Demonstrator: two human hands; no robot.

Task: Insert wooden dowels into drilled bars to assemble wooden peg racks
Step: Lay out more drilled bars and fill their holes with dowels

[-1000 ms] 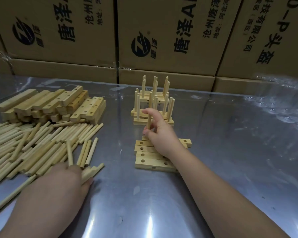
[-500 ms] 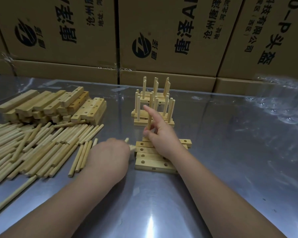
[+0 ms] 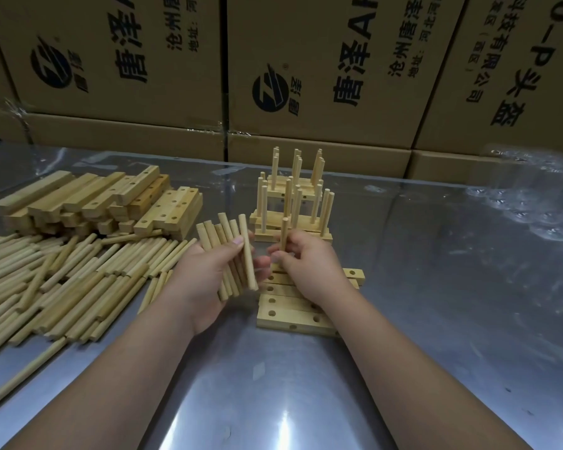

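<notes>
Since a second ago: left hand (image 3: pixel 205 280) has left the loose dowels and come in just left of the flat drilled bars (image 3: pixel 290 315), now raised with its fingers curled round a fanned handful of dowels (image 3: pixel 228 251), thumb laid across their front. Right hand (image 3: pixel 309 267) has kept its place over the far end of those bars, fingertips pinching the lower part of a single upright dowel (image 3: pixel 284 232); the fingers hide whether its foot sits in a hole. The two hands almost touch. The bars lie flat, side by side, on the table (image 3: pixel 436 287): pale squared wood with sharp edges and round holes through the top and side faces. The table is glossy grey metal, streaked with glare. Left of the bars, the loose dowels (image 3: pixel 62 274) lie in a wide heap, mostly parallel: smooth round sticks, straw-coloured, with blunt cut ends. Further left and beyond, a stack of bars (image 3: pixel 111 203), piled lengthwise and crosswise. Directly behind the bars stand finished racks (image 3: pixel 293 203) in tiers, pegs upright. Right of the bars and further back, crinkled clear plastic film (image 3: pixel 533 196). Behind everything, a wall of brown cardboard boxes (image 3: pixel 322 66) with black print.
</notes>
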